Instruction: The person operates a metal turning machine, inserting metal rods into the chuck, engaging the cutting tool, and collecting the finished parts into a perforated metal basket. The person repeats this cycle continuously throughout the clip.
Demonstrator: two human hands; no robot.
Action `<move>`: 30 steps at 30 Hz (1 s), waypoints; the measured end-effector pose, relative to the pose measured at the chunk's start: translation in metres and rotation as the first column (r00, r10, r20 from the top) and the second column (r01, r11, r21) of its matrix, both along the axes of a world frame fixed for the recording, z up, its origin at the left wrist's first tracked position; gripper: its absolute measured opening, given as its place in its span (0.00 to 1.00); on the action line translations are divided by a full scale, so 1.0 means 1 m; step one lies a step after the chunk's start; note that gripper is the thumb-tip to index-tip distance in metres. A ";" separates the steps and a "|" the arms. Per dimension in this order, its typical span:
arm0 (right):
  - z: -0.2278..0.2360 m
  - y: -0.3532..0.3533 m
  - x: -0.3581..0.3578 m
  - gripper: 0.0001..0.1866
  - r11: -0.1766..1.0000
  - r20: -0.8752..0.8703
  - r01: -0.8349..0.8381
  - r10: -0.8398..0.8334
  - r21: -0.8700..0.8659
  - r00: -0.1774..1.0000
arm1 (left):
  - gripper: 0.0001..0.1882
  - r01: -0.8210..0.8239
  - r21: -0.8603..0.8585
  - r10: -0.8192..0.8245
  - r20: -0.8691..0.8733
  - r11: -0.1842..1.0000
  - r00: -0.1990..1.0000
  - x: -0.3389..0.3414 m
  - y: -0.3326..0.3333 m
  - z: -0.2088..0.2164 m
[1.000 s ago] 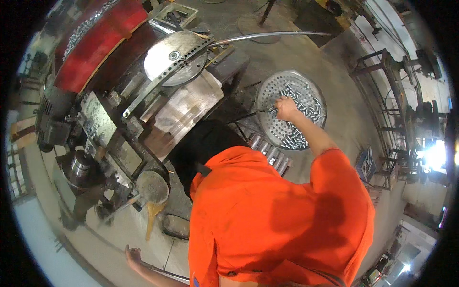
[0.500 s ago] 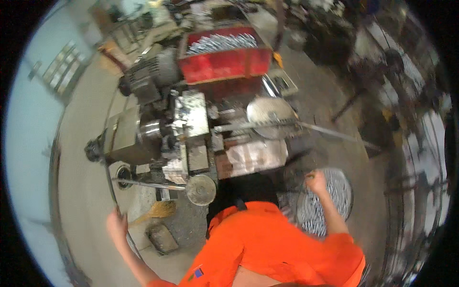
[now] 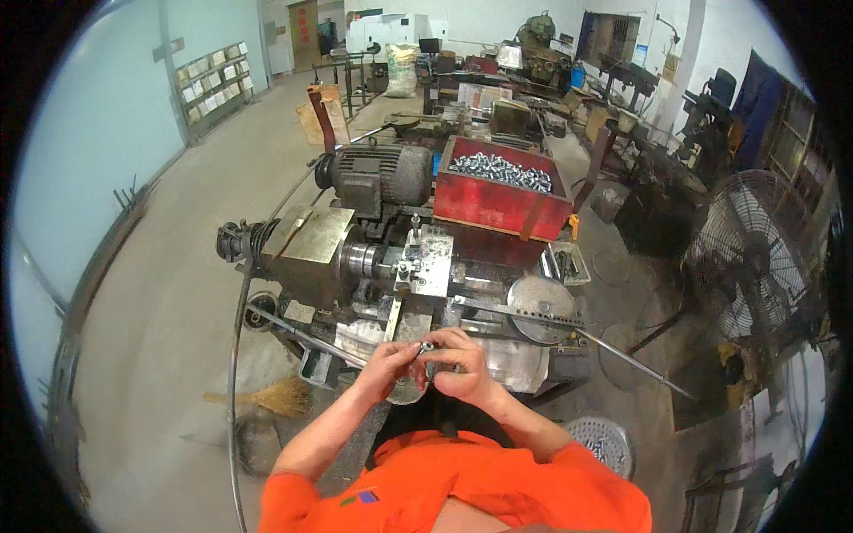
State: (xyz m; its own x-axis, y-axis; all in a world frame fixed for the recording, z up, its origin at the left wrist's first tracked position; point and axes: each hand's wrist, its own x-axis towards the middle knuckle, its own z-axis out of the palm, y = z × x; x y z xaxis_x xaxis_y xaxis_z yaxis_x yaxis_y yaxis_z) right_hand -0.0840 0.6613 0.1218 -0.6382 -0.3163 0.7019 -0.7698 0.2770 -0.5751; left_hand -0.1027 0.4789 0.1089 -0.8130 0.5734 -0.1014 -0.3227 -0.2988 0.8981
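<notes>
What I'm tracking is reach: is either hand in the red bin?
No, left hand and right hand are both well short of that bin.

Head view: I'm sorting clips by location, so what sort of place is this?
Most likely a metalworking workshop: it shows a lathe-like machine, a finned electric motor and a red bin of small shiny metal parts.

Left side: straw broom (image 3: 280,397) lying on the floor, bristles to the right, a dark pan (image 3: 258,444) just nearer; farther up, a rack (image 3: 213,84) of pale cards against the pale blue wall (image 3: 98,133). Far end: brown door (image 3: 304,35), and a pale sack (image 3: 402,71) upright in front of a white machine (image 3: 378,31). Right side: large caged fan (image 3: 751,253), dark blue cloth (image 3: 755,102) hanging beyond it, small blue bucket (image 3: 577,76) deeper in the room.
</notes>
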 end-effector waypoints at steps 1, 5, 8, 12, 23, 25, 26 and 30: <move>-0.001 -0.003 0.003 0.16 1.000 0.029 0.003 -0.003 -0.027 1.000 | 0.21 -0.008 0.002 0.008 0.002 1.000 1.000 0.001 -0.002 -0.004; -0.009 -0.013 0.001 0.16 0.999 0.055 0.004 -0.002 -0.041 0.998 | 0.20 -0.029 0.102 0.024 0.049 0.994 0.998 0.003 -0.005 -0.006; -0.007 -0.018 0.001 0.16 0.998 -0.066 0.060 -0.059 0.021 0.996 | 0.15 -0.147 0.045 0.149 -0.046 0.988 0.988 0.004 -0.005 -0.002; -0.003 -0.022 -0.002 0.16 0.970 -0.147 0.115 -0.084 0.214 0.986 | 0.16 -0.327 -0.339 0.157 -0.442 0.882 0.883 -0.006 -0.014 0.000; 0.014 -0.045 -0.073 0.14 0.885 -0.052 -0.122 0.162 0.450 0.985 | 0.11 -0.434 -0.457 0.215 -0.456 0.776 0.864 -0.028 -0.081 0.025; 0.019 -0.050 -0.114 0.14 0.831 -0.152 -0.009 0.113 0.556 0.982 | 0.11 -0.582 -0.509 0.377 -0.453 0.635 0.808 -0.023 -0.123 0.042; 0.023 -0.054 -0.137 0.15 0.759 -0.218 0.091 0.068 0.645 0.974 | 0.10 -0.684 -0.426 0.473 -0.503 0.592 0.723 -0.021 -0.152 0.036; 0.002 -0.073 -0.209 0.14 0.497 -0.071 0.224 -0.309 0.838 0.949 | 0.10 -0.851 -0.490 0.516 -0.687 0.192 0.512 0.005 -0.260 0.019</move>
